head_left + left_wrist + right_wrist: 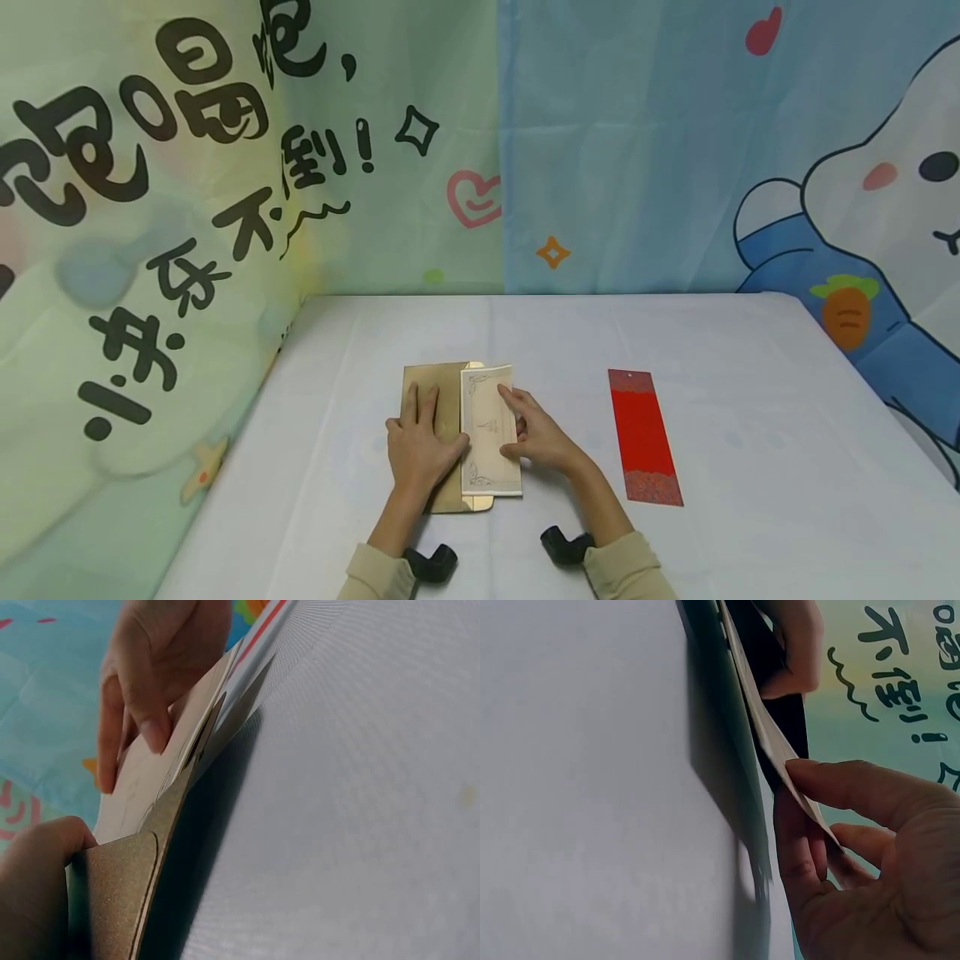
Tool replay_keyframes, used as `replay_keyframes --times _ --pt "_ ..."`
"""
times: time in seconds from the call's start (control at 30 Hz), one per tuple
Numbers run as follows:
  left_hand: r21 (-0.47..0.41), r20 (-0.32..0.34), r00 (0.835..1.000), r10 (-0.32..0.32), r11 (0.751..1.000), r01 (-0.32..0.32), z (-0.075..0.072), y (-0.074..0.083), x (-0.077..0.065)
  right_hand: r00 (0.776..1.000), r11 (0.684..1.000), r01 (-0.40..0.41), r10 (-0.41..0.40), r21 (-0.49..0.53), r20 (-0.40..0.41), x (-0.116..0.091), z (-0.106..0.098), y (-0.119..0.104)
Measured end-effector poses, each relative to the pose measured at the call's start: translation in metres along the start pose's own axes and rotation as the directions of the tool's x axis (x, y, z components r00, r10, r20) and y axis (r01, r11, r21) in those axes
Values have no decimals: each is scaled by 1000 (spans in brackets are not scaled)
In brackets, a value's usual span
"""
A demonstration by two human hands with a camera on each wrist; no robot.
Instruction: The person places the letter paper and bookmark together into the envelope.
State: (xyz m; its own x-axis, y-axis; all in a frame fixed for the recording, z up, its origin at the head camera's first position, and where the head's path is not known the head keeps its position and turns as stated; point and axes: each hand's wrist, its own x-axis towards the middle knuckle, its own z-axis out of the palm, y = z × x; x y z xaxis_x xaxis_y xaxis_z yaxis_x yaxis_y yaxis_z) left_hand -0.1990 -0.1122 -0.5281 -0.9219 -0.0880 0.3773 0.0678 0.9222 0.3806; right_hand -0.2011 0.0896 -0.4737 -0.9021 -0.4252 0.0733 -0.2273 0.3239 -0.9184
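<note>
While straight left fingers [428, 408] touch envelope [450, 408] | right fingers [514, 401] pinch card [483, 427]

The envelope [448, 408] lies on the desk [360, 350], and everything else is placed from it. A booklet [487, 425] lies over its right part and reaches past its right edge. The left hand [422, 446] rests on its left part; the right hand [546, 437] is just to its right, at the booklet. Farther right, well apart from the envelope, is a long strip [647, 437]. A hanging cloth [645, 208] stands behind it, with another cloth [67, 333] to its left.
</note>
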Motion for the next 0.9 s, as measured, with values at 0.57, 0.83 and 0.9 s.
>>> replay_keyframes --times 0.57,0.83,0.9 --pt "25 -16 999 32 999 -32 -1 1 0 999 994 44 -45 -99 -10 14 22 31" --pt "25 -6 1000 29 999 -29 2 -1 0 996 957 84 -87 -277 -1 14 26 33" --pt "26 -2 1000 27 999 -27 3 -1 0 997 951 69 -75 -302 -8 13 26 33"
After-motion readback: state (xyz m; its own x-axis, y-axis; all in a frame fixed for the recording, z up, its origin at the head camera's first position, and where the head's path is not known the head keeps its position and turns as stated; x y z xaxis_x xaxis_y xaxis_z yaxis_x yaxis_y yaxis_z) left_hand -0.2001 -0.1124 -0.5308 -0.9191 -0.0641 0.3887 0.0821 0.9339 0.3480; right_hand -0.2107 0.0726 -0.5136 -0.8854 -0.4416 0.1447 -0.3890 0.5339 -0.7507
